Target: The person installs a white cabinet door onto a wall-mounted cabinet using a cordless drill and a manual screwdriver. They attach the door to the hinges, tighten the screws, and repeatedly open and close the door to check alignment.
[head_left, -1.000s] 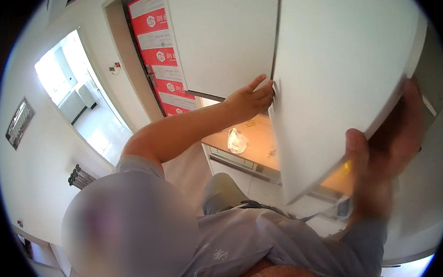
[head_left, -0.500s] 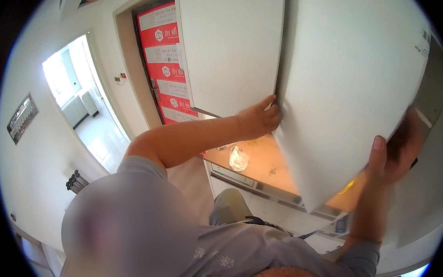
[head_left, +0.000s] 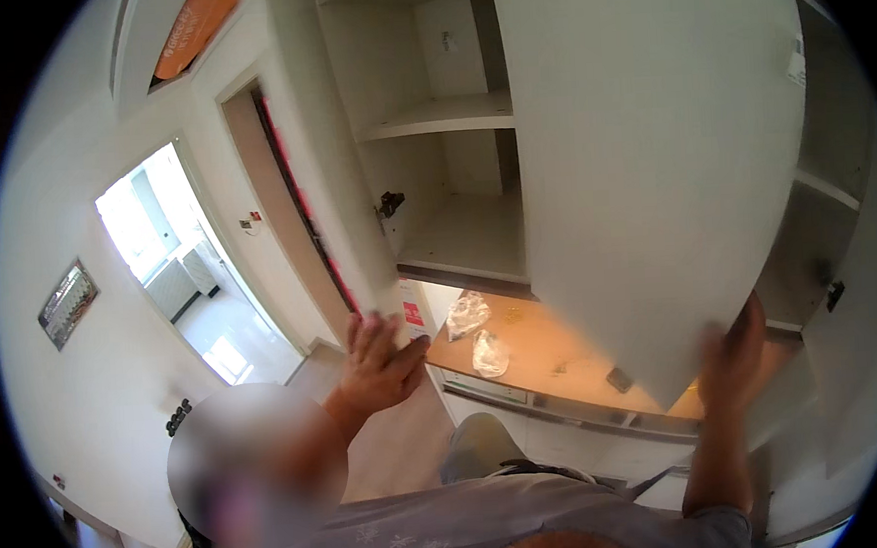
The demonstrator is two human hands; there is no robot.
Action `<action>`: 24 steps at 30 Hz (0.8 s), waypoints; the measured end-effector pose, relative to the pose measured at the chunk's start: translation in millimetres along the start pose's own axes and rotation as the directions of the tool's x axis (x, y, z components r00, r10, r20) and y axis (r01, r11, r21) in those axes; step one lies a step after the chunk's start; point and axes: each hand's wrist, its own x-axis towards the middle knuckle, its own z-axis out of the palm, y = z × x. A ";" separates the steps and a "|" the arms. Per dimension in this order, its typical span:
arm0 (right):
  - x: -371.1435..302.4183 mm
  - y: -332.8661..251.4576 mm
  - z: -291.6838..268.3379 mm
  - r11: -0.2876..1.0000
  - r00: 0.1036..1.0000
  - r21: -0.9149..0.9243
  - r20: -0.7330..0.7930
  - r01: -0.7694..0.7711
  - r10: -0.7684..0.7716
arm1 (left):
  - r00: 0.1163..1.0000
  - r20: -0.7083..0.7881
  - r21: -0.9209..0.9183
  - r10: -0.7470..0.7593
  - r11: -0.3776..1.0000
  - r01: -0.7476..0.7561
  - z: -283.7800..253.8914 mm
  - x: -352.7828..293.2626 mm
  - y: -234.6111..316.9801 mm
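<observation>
Hands well apart. R hand (head_left: 735, 353) low on R edge of big white door panel (head_left: 651, 164), thumb on front face, fingers round behind edge: clamped on it, slight blur. Panel upright, a bit tilted, in front of wall cabinet (head_left: 461, 238); lower corner hangs over tabletop (head_left: 561, 339). Can't tell if panel is on hinges.

L hand (head_left: 379, 361) at lower end of L door (head_left: 331, 161), back of hand up, fingers spread, partly bent; can't tell if gripping or just touching. L door swung open, black hinge (head_left: 390, 204) inside near its edge.

Cabinet compartments open to view betw. L door & panel, w/ shelf (head_left: 440, 113) across. More open compartments R of panel, 2nd hinge (head_left: 835, 295) low there.

Tabletop brown, below cabinet. On it: 2 clear plastic bags (head_left: 490, 354), near each other at L end; small dark item (head_left: 618, 379) near front edge, close to panel's lower corner, too small to ID. White drawer units under front edge.

Far L: bright doorway (head_left: 216, 286), framed picture (head_left: 67, 303) on wall.
</observation>
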 end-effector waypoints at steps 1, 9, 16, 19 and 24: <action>-2.0 8.4 1.8 0.993 0.994 0.054 -0.006 -0.105 0.105 | 0.993 -0.038 -0.020 -0.114 0.993 0.114 -5.0 -25.5 -6.6; 3.5 85.8 8.6 0.974 0.970 -0.087 -0.143 -0.211 0.198 | 0.474 -0.066 -0.406 -0.878 0.457 0.791 -25.1 -67.4 -42.8; 27.7 122.6 15.4 0.934 0.927 -0.016 -0.134 -0.357 0.351 | 0.353 -0.133 -0.522 -0.926 0.368 0.770 -20.5 -87.0 -68.7; 34.9 129.6 18.1 0.925 0.932 -0.158 -0.176 -0.346 0.319 | 0.267 -0.119 -0.581 -0.956 0.285 0.763 -13.9 -98.2 -70.0; 45.8 145.9 17.2 0.855 0.938 -0.386 -0.162 -0.347 0.308 | 0.274 -0.116 -0.577 -0.955 0.289 0.764 -9.4 -119.4 -78.2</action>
